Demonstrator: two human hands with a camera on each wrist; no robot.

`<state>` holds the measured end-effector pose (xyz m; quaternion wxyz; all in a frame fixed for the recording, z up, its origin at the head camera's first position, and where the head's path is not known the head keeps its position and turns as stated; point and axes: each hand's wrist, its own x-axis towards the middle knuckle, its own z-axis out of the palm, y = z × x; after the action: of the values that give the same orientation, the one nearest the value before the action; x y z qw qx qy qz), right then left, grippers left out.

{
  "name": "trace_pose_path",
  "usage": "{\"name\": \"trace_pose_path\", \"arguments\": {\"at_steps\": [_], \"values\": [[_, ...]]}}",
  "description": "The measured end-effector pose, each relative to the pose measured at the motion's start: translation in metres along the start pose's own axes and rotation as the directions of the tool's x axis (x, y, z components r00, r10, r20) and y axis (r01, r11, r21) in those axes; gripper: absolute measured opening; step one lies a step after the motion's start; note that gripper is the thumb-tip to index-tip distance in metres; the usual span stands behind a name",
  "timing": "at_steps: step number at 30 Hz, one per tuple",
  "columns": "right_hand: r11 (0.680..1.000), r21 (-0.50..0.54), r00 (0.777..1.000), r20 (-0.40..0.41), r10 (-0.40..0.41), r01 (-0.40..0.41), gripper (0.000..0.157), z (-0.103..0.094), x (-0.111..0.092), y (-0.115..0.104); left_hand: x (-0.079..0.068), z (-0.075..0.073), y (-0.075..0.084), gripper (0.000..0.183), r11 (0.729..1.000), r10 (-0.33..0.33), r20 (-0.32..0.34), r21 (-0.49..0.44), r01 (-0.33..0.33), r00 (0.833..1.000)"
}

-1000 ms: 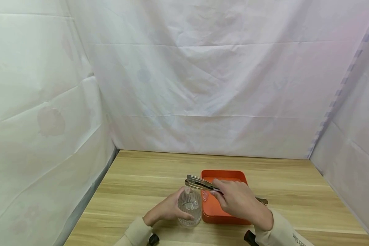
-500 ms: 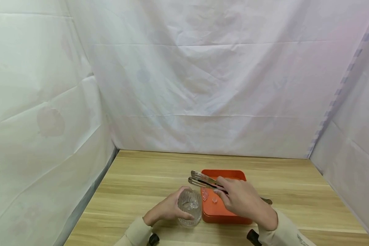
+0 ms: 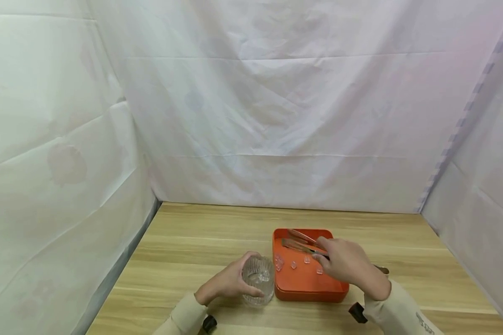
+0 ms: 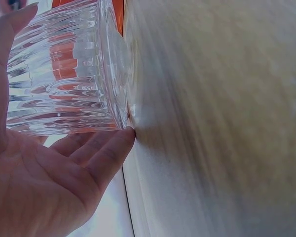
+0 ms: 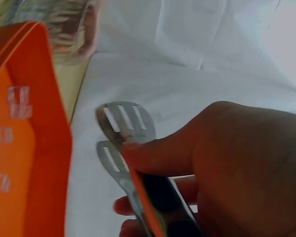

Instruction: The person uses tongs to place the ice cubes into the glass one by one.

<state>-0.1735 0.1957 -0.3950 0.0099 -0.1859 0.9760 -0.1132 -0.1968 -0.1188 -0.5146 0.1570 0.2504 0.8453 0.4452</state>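
My left hand [image 3: 231, 280] curves its thumb and fingers round a ribbed clear glass [image 3: 251, 298] on the table, left of an orange tray [image 3: 310, 296]. Clear pieces lie low inside the glass. In the left wrist view, a fingertip meets the table at the base of the glass [image 4: 64, 113]. My right hand [image 3: 345, 264] grips metal tongs [image 3: 296, 245] above the tray's far part. Their slotted ends [image 5: 126, 118] stand apart with nothing between them in the right wrist view. Several clear ice-like cubes [image 3: 294, 264] lie on the tray floor.
The wood-grain table [image 3: 193, 242] reaches back to a white cloth [image 3: 251, 116]. More white cloth hangs along the left [image 3: 58, 186] and right sides. A black wrist device [image 3: 357, 312] sits below the right wrist, and another [image 3: 209, 323] by the left sleeve.
My right hand and the tongs have moved right, from near the glass to over the tray, and the tongs' ends have spread. More cubes show in the tray. The left hand stays on the glass.
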Motion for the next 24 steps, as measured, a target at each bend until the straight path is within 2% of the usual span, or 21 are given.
{"name": "trace_pose_path", "arguments": {"at_steps": [5,10,16,24], "values": [[0.998,-0.02,0.991,0.119,0.067,-0.065,0.021,0.013,0.003,0.012,0.001,0.0,-0.001,0.096,1.0,-0.002,-0.005,0.001,0.002,1.0],[0.995,0.001,0.979,0.178,0.102,-0.103,0.018,0.025,0.004,0.016,0.0,0.001,-0.001,0.096,1.0,-0.006,-0.007,0.005,0.006,1.0],[0.994,0.005,0.971,0.214,0.106,-0.11,0.017,0.034,0.005,0.016,-0.001,0.002,0.0,0.096,1.0,-0.009,-0.008,0.028,0.009,1.0],[0.995,0.003,0.971,0.219,0.101,-0.104,0.021,0.041,0.007,0.016,0.0,0.001,0.001,0.097,1.0,-0.01,-0.012,0.028,0.011,1.0]]}}
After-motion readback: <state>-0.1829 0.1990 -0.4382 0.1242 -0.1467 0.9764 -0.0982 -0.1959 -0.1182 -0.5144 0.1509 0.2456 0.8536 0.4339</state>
